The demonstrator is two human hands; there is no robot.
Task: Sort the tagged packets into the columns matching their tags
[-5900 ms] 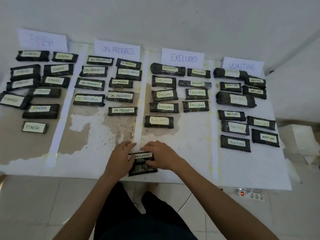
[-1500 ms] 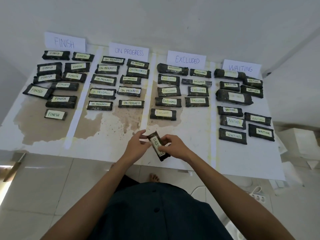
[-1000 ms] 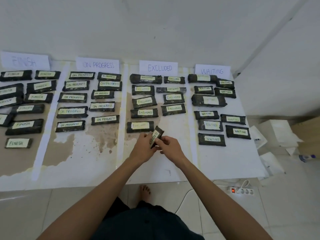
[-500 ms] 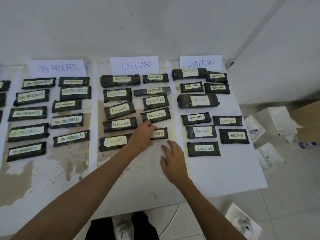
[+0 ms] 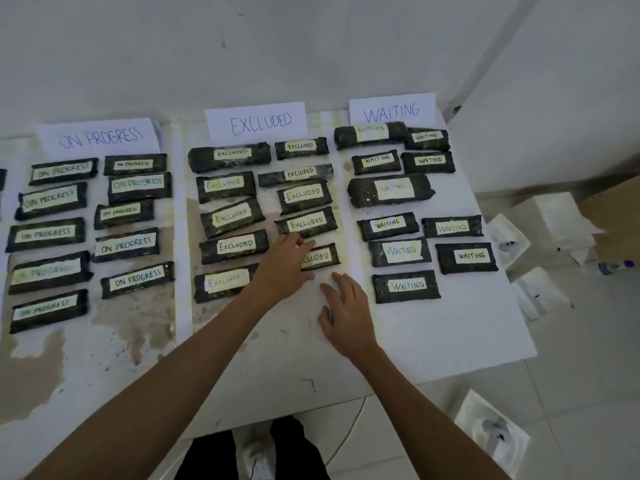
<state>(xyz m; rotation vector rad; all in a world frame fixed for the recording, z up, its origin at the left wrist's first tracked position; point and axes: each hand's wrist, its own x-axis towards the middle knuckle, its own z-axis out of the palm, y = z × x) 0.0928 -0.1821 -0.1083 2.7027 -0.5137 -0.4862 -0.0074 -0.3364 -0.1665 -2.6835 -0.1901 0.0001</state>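
A plain white painted wall [image 5: 311, 46] stands behind the flat white desk with brown stains [image 5: 450, 323], and at the right a pale glossy tiled floor [image 5: 585, 382] carries several white paper boxes [image 5: 554, 216] beside a brown cardboard sheet [image 5: 618, 213], all in dim, even light.

Our left hand [image 5: 284, 268] and right hand [image 5: 346, 313] are bare, and so are both forearms [image 5: 194, 368] up to the picture's edge. Lower down we wear a dark garment [image 5: 207, 455], nearly black, showing as two leg shapes; its cut is unclear.
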